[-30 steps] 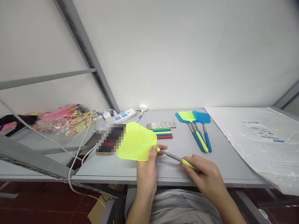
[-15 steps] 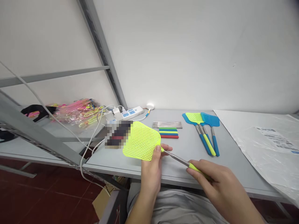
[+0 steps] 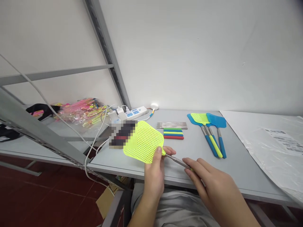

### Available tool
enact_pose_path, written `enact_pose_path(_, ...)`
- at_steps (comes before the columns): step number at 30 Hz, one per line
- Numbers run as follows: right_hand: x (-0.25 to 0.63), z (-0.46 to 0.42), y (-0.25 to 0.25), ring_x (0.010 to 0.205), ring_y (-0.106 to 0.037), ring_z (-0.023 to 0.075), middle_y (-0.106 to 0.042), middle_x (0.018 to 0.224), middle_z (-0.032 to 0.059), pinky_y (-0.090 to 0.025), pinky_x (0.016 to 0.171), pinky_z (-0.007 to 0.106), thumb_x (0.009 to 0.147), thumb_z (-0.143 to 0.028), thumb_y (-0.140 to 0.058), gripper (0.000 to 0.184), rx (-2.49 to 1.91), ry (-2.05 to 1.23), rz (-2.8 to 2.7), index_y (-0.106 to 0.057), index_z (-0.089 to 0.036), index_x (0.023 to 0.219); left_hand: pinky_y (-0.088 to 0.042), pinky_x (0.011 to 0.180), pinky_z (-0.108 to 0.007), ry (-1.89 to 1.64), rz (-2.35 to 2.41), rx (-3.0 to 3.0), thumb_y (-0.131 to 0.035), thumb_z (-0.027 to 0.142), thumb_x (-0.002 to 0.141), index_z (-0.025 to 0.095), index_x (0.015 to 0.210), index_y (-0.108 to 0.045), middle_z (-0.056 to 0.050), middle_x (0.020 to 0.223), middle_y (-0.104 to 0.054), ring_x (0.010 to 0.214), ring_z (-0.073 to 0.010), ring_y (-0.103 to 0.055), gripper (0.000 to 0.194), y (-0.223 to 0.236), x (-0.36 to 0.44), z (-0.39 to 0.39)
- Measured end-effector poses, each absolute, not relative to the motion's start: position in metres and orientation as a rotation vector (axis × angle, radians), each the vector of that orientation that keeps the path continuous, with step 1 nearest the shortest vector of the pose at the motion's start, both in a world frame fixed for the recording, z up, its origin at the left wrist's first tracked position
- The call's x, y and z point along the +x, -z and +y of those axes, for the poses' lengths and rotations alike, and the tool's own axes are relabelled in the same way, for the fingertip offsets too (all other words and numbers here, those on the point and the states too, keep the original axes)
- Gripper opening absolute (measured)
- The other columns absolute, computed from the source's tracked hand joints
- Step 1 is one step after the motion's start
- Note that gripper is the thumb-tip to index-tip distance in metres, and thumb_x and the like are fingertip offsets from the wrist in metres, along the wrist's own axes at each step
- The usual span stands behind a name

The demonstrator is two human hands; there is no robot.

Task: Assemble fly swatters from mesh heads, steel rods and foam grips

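Observation:
I hold a yellow-green fly swatter above the front edge of the grey table. My left hand pinches the corner of its mesh head where the metal rod starts. My right hand is closed round the handle end of the thin telescopic rod, with its fingers covering the yellow grip. Both hands hover over my lap, just in front of the table.
Three finished swatters, two blue and one yellow, lie at mid table. Metal rods and coloured grip sleeves lie beside them. A power strip, cables, a plastic sheet at right and bagged swatters at left surround them.
My right hand has slid along the rod toward my left hand, so less rod shows between them. The camera view drifted left.

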State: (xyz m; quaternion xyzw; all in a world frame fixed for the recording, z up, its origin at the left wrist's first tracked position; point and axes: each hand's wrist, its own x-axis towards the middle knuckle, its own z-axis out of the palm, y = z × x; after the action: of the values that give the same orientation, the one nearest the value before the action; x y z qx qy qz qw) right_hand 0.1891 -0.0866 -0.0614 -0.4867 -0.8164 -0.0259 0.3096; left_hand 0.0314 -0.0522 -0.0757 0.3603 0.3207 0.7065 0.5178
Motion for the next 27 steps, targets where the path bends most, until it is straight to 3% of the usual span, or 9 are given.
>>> enact_pose_path(7,0.183,-0.088,0.059,0.053,-0.061,0.0143,-0.06,0.067,-0.0004,-0.042,0.049,0.025,0.1,-0.026,-0.041,0.023,-1.253,-0.023,-2.159,-0.061,-0.022,0.091,-0.043,0.083,-0.031,-1.499,0.647,0.84,-0.04,0.039,0.1,0.019,0.076,-0.062,-0.005,0.079,-0.065,0.084,-0.0194,-0.06,0.039,0.076,0.052,-0.066)
enact_pose_path(13,0.193,-0.088,0.061,0.06,-0.065,0.0151,-0.067,0.077,0.0011,-0.048,0.056,0.024,0.1,-0.028,-0.042,0.021,-1.302,-0.261,-2.131,-0.062,-0.025,0.093,-0.044,0.087,-0.031,-1.532,0.686,0.833,-0.039,0.041,0.101,0.016,0.081,-0.069,-0.008,0.086,-0.069,0.089,-0.0194,-0.061,0.044,0.073,0.052,-0.065)
enact_pose_path(19,0.195,-0.088,0.061,0.063,-0.067,0.0168,-0.071,0.078,0.0041,-0.05,0.058,0.025,0.099,-0.028,-0.043,0.024,-1.304,-0.151,-2.075,-0.066,-0.024,0.1,-0.047,0.081,-0.031,-1.769,0.753,0.728,-0.047,0.038,0.097,0.018,0.072,-0.067,-0.004,0.073,-0.065,0.079,-0.0176,-0.062,0.038,0.071,0.039,-0.055)
enact_pose_path(27,0.186,-0.095,0.046,0.065,-0.069,0.0171,-0.074,0.08,0.0063,-0.05,0.056,0.023,0.1,-0.027,-0.039,0.031,-1.209,-0.264,-2.07,-0.069,-0.022,0.098,-0.047,0.087,-0.033,-1.598,0.695,0.831,-0.047,0.041,0.097,0.018,0.081,-0.072,-0.007,0.085,-0.069,0.087,-0.0198,-0.064,0.039,0.07,0.046,-0.063)
